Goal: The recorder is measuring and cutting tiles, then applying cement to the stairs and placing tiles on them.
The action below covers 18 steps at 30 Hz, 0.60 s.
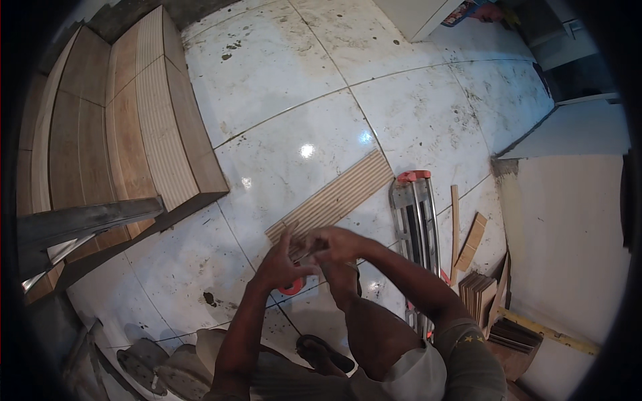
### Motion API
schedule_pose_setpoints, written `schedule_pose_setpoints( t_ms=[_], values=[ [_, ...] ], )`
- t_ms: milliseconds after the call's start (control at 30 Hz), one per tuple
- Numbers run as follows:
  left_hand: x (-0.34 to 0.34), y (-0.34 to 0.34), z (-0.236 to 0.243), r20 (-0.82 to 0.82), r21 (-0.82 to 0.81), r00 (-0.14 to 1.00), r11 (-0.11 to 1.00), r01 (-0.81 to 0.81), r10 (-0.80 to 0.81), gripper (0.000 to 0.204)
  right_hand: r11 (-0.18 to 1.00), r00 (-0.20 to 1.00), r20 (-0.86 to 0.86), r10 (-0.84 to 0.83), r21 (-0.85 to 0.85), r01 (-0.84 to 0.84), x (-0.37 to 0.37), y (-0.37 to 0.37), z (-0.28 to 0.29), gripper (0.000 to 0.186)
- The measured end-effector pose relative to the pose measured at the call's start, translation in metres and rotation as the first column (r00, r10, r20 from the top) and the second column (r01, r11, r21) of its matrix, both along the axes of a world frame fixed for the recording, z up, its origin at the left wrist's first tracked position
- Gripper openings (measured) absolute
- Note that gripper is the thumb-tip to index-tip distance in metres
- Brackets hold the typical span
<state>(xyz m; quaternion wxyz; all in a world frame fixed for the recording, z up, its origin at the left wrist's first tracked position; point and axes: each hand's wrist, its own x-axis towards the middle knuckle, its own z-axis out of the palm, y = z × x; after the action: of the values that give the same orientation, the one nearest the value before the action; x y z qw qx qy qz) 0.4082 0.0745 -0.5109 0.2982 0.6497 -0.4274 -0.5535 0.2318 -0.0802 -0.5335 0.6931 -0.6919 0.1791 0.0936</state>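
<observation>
On the white floor (pixel 281 80), left of the tile cutter (pixel 413 220), a ribbed plank (pixel 338 194) slanted away rightward just beyond the close-set hands, left hand (pixel 275 267) nearer its near end, right hand (pixel 334 245) alongside, grip on anything indiscernible.

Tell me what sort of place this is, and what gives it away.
Probably a room under renovation: a tile cutter lies on the smudged floor, with a loose ribbed tile next to it and tiled steps at the left.
</observation>
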Motion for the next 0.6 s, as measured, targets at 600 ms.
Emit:
schedule_pose_setpoints(
  t_ms=[600],
  values=[
    [0.051,0.042,-0.053,0.482,0.248,0.871,0.938,-0.241,0.096,0.036,0.375,0.72,0.216,-0.659,-0.736,0.564,-0.058,-0.139,-0.072,0.03]
  ],
)
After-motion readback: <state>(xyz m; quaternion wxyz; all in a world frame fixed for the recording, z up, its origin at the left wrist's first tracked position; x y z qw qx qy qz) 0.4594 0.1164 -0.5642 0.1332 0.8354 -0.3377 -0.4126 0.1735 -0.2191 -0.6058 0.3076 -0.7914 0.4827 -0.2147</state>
